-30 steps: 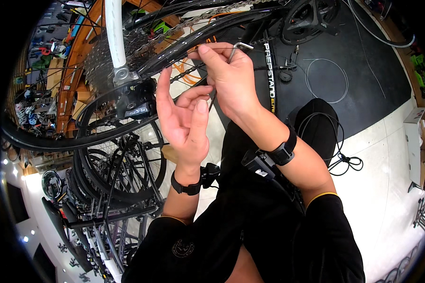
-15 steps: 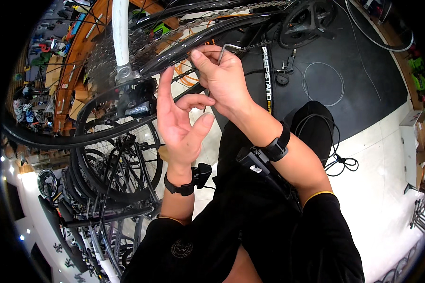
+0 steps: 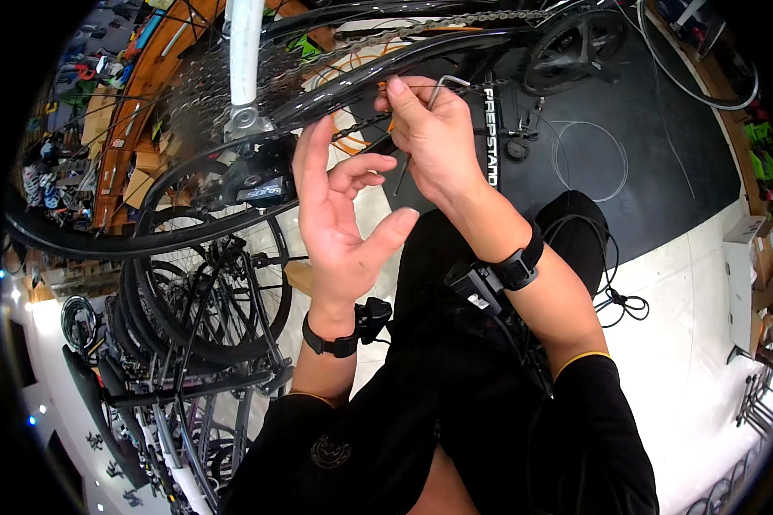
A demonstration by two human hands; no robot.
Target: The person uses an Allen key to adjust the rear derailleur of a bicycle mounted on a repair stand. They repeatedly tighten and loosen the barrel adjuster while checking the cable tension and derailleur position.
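Observation:
My right hand (image 3: 438, 142) is closed around a silver L-shaped hex key (image 3: 452, 82), whose short arm sticks up above the knuckles and whose long arm comes out below the palm. Its thumb and forefinger are pinched together just under the glossy black chainstay (image 3: 361, 75); anything thin between those tips is too small to make out. Beside it, my left hand (image 3: 339, 227) is open, palm turned up and thumb spread, holding nothing. The left fingertips are close under the chainstay, near the rear derailleur (image 3: 264, 190); whether they touch the frame I cannot tell.
A white stand arm (image 3: 246, 56) meets the bike by the cassette (image 3: 202, 103). The chain (image 3: 442, 30) runs to the crankset (image 3: 580, 56) on the right. A coiled thin cable (image 3: 605, 197) lies on the dark mat (image 3: 661, 172). Several bikes (image 3: 206, 300) stand at left.
The bike and both hands appear slightly farther right in the view. My left thumb has spread outward from the palm. The right hand keeps its pinch and the hex key.

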